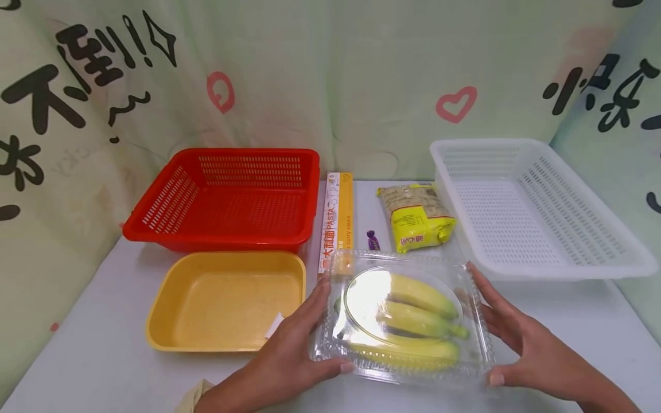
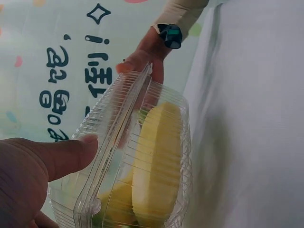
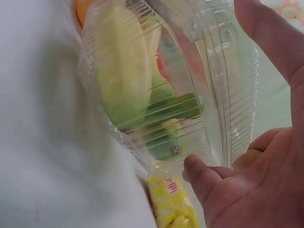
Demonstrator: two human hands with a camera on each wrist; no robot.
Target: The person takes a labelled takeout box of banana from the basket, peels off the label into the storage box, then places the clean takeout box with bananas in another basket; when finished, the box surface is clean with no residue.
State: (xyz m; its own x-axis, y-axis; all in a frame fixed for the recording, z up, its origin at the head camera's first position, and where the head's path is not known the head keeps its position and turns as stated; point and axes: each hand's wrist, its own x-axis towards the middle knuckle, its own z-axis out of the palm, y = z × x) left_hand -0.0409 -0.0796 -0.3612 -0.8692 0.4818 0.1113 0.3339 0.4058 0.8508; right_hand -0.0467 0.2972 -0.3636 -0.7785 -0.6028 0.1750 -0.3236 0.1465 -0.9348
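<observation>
Here at the near edge it's plain white surface (image 1: pixel 119 321), and right over it two hands are at work. Left hand (image 1: pixel 294 350) grips one end of a clear plastic box (image 1: pixel 408 259), thumb laid along its near corner; right hand (image 1: pixel 521 344) spans the other end, spread wide, finger and thumb holding it at the corners. The box appears to be just above the surface, lid up, long axis running left to right, right end angled slightly nearer the person. Inside, the bananas (image 1: pixel 423 318) lie lengthwise the same way, green stem towards the right hand!

Over to the left, a yellow tray (image 1: pixel 222 304); beyond the box, a purple wrapped sweet (image 1: pixel 373 241), a pasta carton (image 1: pixel 335 218) standing end-on to us, and a yellow-and-brown packet (image 1: pixel 418 221). Further back, red basket (image 1: pixel 248 198) left, white basket (image 1: pixel 511 212) right. And behind it all, pale green cloth (image 1: pixel 330 86) with black lettering and pink hearts.
</observation>
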